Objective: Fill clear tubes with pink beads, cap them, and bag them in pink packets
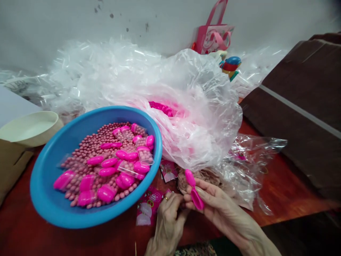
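Two bare hands meet low in the view, over the near side of a red table [287, 204]. The right hand [218, 204] has a pink piece [197, 199] clamped between thumb and fingers; one end is a rounded lobe pointing up and away, the other an open, hollow cup tilted toward the person. The left hand [168, 222], a ring on one finger, is bent in close beside it, fingertips down near the right hand's fingers. From where I stand I can't tell whether those fingertips are pressed together or on something.

Left of the hands sits a blue basin [39, 209] with dull pink beads [92, 144] in it. Clear tubes [145, 156] with bright pink tops lie on the beads, some of them filled with beads too. Printed cards [147, 213] lie between the basin and the left hand.

Beyond the hands a big clear bag [213, 96] bulges up, with pink things showing inside, against a heap of clear plastic [90, 64]. A pale dish [29, 131] sits left of the basin. Behind are a pink tote [203, 40] and a colourful toy [231, 64]; a dark brown box [301, 96] stands on the right.
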A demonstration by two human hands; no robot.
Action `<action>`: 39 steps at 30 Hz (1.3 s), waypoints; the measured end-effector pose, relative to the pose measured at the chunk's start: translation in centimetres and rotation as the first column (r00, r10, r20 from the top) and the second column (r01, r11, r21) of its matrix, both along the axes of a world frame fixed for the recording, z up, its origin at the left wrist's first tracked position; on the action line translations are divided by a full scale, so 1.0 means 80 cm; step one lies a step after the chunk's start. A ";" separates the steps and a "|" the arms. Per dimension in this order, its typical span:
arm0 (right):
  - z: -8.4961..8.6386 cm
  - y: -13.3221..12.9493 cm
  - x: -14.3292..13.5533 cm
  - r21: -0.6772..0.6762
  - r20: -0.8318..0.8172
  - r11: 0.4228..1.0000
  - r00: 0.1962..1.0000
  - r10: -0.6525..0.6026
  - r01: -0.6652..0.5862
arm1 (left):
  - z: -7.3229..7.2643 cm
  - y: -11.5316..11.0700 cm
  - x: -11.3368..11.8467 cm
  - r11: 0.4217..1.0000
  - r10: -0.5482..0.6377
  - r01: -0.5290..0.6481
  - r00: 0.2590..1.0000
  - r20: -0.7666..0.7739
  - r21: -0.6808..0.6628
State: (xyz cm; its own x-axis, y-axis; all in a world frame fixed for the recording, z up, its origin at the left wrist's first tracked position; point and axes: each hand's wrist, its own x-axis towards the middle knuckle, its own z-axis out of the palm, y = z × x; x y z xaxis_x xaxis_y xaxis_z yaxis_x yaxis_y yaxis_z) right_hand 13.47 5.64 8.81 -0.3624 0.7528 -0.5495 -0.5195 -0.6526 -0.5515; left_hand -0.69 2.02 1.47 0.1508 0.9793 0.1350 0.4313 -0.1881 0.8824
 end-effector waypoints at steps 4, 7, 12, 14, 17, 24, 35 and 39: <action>-0.010 -0.005 -0.004 0.136 0.244 0.986 0.962 -0.123 0.091 | 0.004 0.004 -0.001 0.999 -0.003 0.004 1.000 0.019 -0.048; -0.013 -0.006 -0.008 0.189 0.362 0.979 0.921 -0.141 0.076 | 0.006 0.005 -0.003 0.998 -0.008 0.010 0.999 0.035 -0.068; -0.011 -0.007 -0.013 0.162 0.400 0.980 0.900 -0.172 0.116 | 0.006 0.004 -0.004 0.996 0.001 0.006 0.997 0.077 -0.087; -0.011 -0.007 -0.014 0.173 0.429 0.973 0.878 -0.213 0.152 | 0.005 0.004 -0.003 0.995 0.008 0.002 0.995 0.104 -0.095; -0.016 -0.008 -0.017 0.180 0.462 0.966 0.851 -0.249 0.184 | 0.002 0.004 -0.003 0.993 0.022 -0.004 0.988 0.156 -0.114; -0.033 -0.009 -0.022 0.152 0.457 0.948 0.831 -0.317 0.278 | 0.006 0.005 -0.009 0.967 0.087 0.004 0.935 0.344 -0.255; -0.006 0.001 0.005 0.051 0.337 0.935 0.875 -0.347 0.351 | 0.050 0.013 -0.004 0.833 0.243 0.163 0.752 0.613 -0.529; -0.002 -0.008 0.000 0.095 0.334 0.949 0.889 -0.315 0.300 | 0.054 0.010 -0.001 0.831 0.258 0.184 0.708 0.657 -0.525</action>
State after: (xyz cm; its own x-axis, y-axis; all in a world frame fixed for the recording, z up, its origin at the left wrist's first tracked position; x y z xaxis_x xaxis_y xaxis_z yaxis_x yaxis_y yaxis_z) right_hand 13.44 5.02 8.65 0.0947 0.8200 -0.5645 -0.4665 -0.4644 -0.7528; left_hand -0.77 2.84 5.76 0.1947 0.9193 -0.3420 -0.3304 0.3898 0.8596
